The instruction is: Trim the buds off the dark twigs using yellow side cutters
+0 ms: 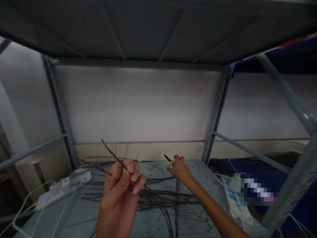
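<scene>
In the head view, my left hand [119,195] is raised in front of me, closed in a pinch on a thin dark brown twig [110,151]. The twig slants up to the left out of the fingertips; its lower end is hidden by the hand. Farther back and to the right, my right hand [182,169] is closed round a small tool with a dark pointed tip and a yellow band [170,162]. The tool's rear part is hidden in the hand, so its exact kind does not show. Below both hands lies a pile of long twigs [163,198] on a grey board.
White power strips with cables stand at the left [64,190] and right [235,201]. Cut twig bits scatter over the grey board [81,218]. Metal frame posts [218,112] rise at both sides, and a dark panel [138,29] hangs overhead.
</scene>
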{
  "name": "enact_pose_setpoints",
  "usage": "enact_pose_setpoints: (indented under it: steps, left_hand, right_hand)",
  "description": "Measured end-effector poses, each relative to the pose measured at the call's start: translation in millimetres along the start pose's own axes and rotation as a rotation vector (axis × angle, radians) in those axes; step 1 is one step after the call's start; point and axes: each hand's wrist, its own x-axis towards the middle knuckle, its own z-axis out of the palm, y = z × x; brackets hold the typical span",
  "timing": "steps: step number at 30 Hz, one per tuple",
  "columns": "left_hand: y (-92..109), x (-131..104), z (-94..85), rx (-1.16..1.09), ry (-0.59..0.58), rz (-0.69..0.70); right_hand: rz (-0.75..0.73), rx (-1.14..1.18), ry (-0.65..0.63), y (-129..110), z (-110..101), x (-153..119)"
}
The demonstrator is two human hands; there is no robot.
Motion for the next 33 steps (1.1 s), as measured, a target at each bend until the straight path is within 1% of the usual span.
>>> enact_pose_setpoints:
  steps: [5, 7, 10, 12, 14, 16, 19, 22, 25, 29, 33]
  left_hand:
    - [10, -5, 8.0, -0.013, 0.024, 0.051]
    - [10, -6, 9.8, -0.028, 0.023, 0.058]
    - [5, -5, 12.0, -0.014, -0.024, 0.043]
    - [-3, 1, 12.4, 0.018, -0.056, 0.023]
    - [-17, 11, 10.4, 0.067, -0.076, 0.005]
    - [-34, 26, 5.2, 0.134, -0.075, -0.019]
    - [-63, 49, -7.4, 0.275, -0.042, -0.061]
    - [-85, 65, -19.8, 0.413, -0.064, -0.089]
    - [-98, 71, -27.1, 0.537, -0.103, -0.109]
    - [-103, 70, -31.6, 0.593, -0.12, -0.169]
    - [-105, 67, -36.4, 0.607, -0.14, -0.187]
  right_hand:
    - [0.092, 0.147, 0.052, 20, -26, 6]
    - [0.107, 0.252, 0.0, 24, -36, 2]
    - [0.075, 0.481, -0.138, 20, -44, -10]
    - [0.035, 0.639, -0.193, 11, -45, -17]
    - [-0.009, 0.759, -0.216, -2, -46, -24]
    - [-0.057, 0.846, -0.22, -17, -48, -33]
    - [-0.159, 0.942, -0.209, -38, -55, -52]
    - [-0.225, 0.929, -0.187, -55, -60, -74]
    - [-0.222, 0.864, -0.169, -63, -59, -89]
    - [-0.208, 0.806, -0.169, -64, -53, -94]
    - [-0.221, 0.765, -0.166, -61, -48, -93]
